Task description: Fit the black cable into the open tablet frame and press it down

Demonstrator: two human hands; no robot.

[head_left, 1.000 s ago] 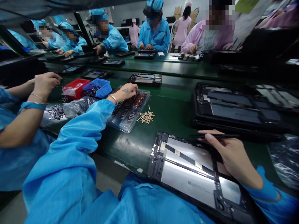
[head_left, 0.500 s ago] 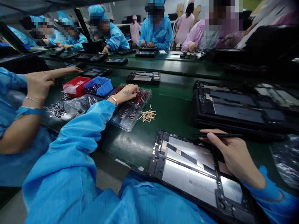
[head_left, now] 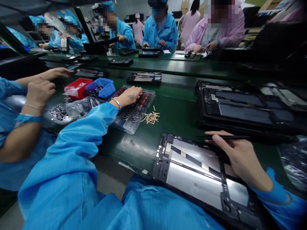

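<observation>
My left hand (head_left: 130, 95) reaches over a clear plastic tray (head_left: 130, 127) of small red and dark parts, its fingers bent down onto the parts; what they pinch, if anything, is hidden. A pair of black tweezers (head_left: 236, 137) is pinched in my right hand (head_left: 236, 151), above the edge of an opened tablet (head_left: 196, 183). That tablet lies at the table's near edge, over my lap, with silver plates and a dark diagonal strip showing. Beside the parts tray is a small heap of tan strips (head_left: 151, 118).
Stacked opened tablets (head_left: 242, 108) stand at the right. Another tablet (head_left: 144, 78) lies farther back. Left are a red bin (head_left: 78, 88), a blue bin (head_left: 105, 88), a plastic bag (head_left: 82, 107) and a co-worker's hands (head_left: 39, 92). People work across the table.
The far tablet has shifted slightly left. A co-worker's outstretched hand at the left has drawn back left. My left fingers have moved slightly over the tray; my right hand is nearly still.
</observation>
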